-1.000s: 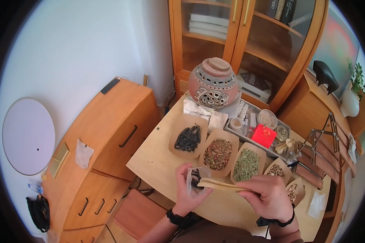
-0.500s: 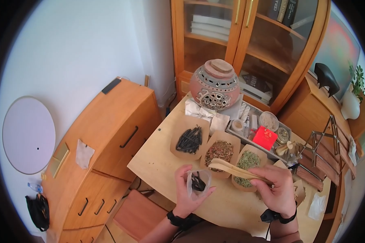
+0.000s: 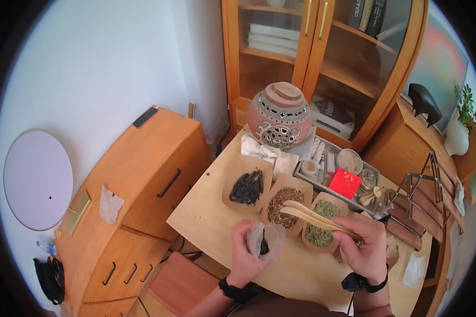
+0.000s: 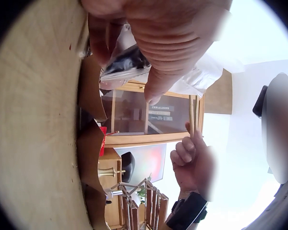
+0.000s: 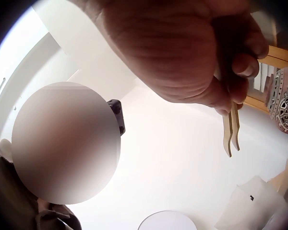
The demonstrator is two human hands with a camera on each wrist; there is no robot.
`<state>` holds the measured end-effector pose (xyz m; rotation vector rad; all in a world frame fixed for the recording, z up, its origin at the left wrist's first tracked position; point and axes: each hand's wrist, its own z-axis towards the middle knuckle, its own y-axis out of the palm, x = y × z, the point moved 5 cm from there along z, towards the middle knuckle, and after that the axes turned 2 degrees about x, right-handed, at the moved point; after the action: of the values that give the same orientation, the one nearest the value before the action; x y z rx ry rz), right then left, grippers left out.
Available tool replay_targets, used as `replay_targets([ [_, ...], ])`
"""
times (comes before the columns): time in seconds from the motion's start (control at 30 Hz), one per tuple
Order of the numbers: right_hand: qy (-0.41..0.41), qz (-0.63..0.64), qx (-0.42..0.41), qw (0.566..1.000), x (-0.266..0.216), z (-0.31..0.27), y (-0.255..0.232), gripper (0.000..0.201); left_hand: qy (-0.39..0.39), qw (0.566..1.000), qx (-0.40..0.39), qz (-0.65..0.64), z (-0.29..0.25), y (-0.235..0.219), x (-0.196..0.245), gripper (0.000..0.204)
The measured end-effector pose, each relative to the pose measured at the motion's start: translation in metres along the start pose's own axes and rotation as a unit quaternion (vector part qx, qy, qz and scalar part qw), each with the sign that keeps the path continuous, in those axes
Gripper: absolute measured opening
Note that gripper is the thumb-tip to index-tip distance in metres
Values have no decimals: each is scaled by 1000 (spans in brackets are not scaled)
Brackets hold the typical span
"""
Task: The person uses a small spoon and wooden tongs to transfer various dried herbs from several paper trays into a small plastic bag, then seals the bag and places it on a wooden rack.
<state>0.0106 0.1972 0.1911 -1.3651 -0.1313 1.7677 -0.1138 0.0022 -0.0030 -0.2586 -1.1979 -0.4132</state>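
Note:
My left hand (image 3: 244,261) grips a small translucent bag (image 3: 276,236) with its mouth spread open. Dark pieces (image 3: 264,245) lie inside the bag; the left wrist view also shows them through its clear side. With thumb and fingers, my right hand (image 3: 366,245) pinches wooden tongs (image 3: 314,216). In the head view their tips overlap a paper tray of reddish-brown dried mix (image 3: 280,203) and one of green dried herb (image 3: 318,236). Nothing shows between the tips (image 5: 233,146) in the right wrist view. Farther left, black dried strips (image 3: 247,187) fill another paper tray.
Behind the trays stand a patterned clay pot (image 3: 280,116) and a grey box (image 3: 330,185) of jars with a red packet (image 3: 345,182). A folding wooden rack (image 3: 415,206) is at the right. A clear plastic bag (image 3: 413,270) lies near the table's right edge.
The tongs have moved from the bag's mouth up and right, over the trays. The bag has shifted slightly right and tilted that way, still in my left hand.

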Motion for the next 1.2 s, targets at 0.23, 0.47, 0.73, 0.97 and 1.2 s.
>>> replay_targets([
  [0.23, -11, -67, -67, 995, 34, 38, 46, 21, 3, 1000, 15, 12, 1, -1, 0, 91],
  [0.47, -62, -136, -95, 984, 57, 74, 104, 17, 14, 1000, 2, 28, 1, -2, 2, 97],
  [0.73, -48, -186, -121, 974, 67, 84, 121, 16, -19, 1000, 1, 3, 1, -1, 5, 101],
  [0.97, -50, -149, -106, 982, 66, 78, 106, 16, 1, 999, -3, 47, 1, -4, 0, 106],
  [1.2, -18, -57, -73, 996, 23, 46, 32, 19, -2, 998, 12, 64, -1, -3, 0, 103],
])
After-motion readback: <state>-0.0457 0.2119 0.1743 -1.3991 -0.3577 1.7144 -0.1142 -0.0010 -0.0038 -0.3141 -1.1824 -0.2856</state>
